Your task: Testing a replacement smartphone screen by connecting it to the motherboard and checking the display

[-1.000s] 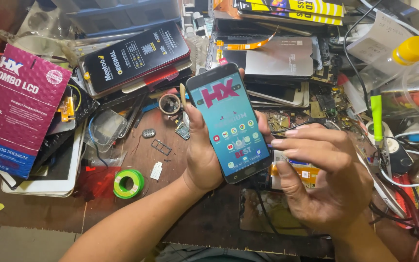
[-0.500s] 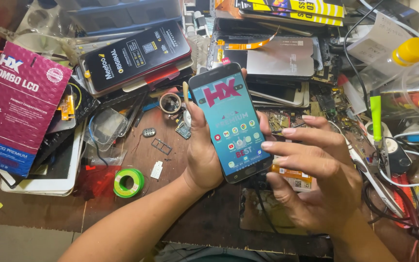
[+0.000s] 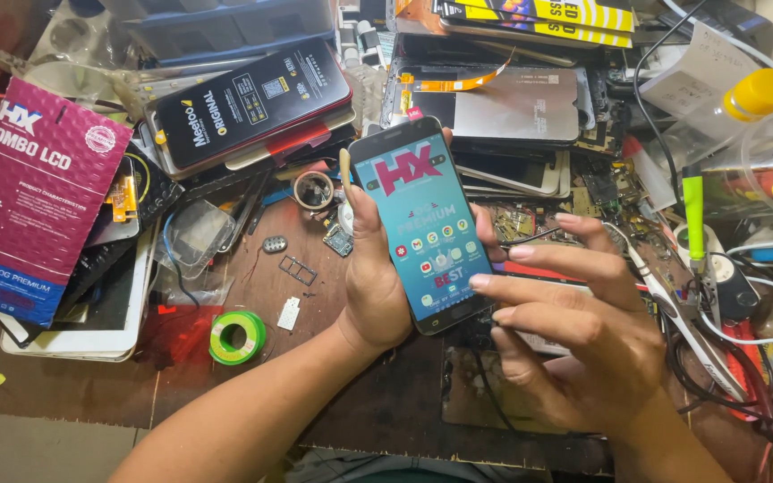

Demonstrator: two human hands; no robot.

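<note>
My left hand (image 3: 373, 273) grips a smartphone (image 3: 422, 224) by its left edge and back, screen up, over the middle of a cluttered wooden bench (image 3: 252, 268). The screen carries a blue printed film with coloured app icons. My right hand (image 3: 574, 326) hovers at the phone's lower right with fingers spread, the fingertips at or near its right edge. A small flat part under my right hand is mostly hidden.
A magenta parts box (image 3: 33, 192) lies at the left, a black box (image 3: 248, 98) behind the phone. A green tape roll (image 3: 236, 335), a white tablet (image 3: 82, 322), loose screens (image 3: 503, 103), a green pen (image 3: 693, 210) and cables (image 3: 744, 349) crowd the bench.
My right hand has risen from the small part on the bench, opened its fingers, and come to the phone's right edge. The phone has tilted slightly more upright.
</note>
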